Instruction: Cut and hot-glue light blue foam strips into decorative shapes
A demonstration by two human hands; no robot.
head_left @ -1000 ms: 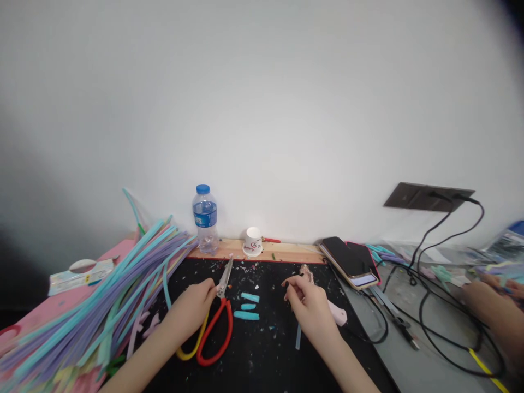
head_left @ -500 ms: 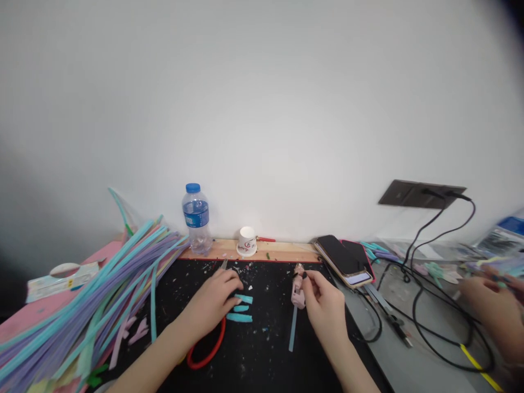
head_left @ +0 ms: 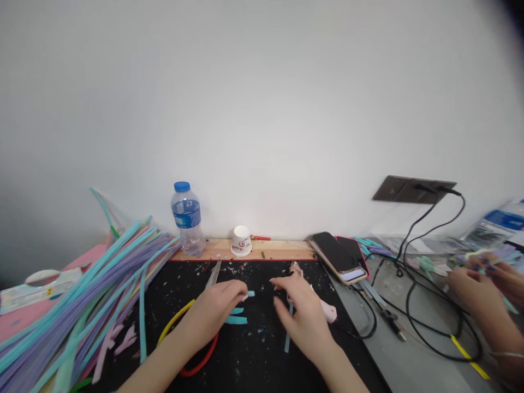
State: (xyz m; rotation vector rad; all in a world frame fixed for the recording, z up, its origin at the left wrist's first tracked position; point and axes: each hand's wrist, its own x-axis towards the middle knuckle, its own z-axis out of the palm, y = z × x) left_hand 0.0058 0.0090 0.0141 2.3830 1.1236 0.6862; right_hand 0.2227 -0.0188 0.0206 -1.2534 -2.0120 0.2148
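My left hand (head_left: 221, 305) has its thumb and fingers pinched on a short turquoise strip (head_left: 251, 293), whose end sticks out to the right. Two more cut turquoise strips (head_left: 236, 320) lie just below on the black mat. Under that forearm are scissors, with the blades (head_left: 213, 274) pointing away and the handle loops red (head_left: 200, 364) and yellow (head_left: 174, 323). My right hand (head_left: 301, 314) is open, thumb and fingers apart, facing the left. It partly hides a pink glue gun (head_left: 329, 312) lying on the mat, with a translucent glue stick (head_left: 287, 338) showing below.
A heap of pastel fuzzy strips (head_left: 102, 295) fills the left side. Along the wall stand a water bottle (head_left: 187, 218) and a paper cup (head_left: 241, 241). Phones (head_left: 338, 254) and black cables (head_left: 409, 305) lie to the right. Another person's hands (head_left: 478, 295) work at far right.
My right hand has let go of the glue gun and moved left, fingers apart. The gun now lies turned, handle to the right. My left hand has picked up a turquoise strip.
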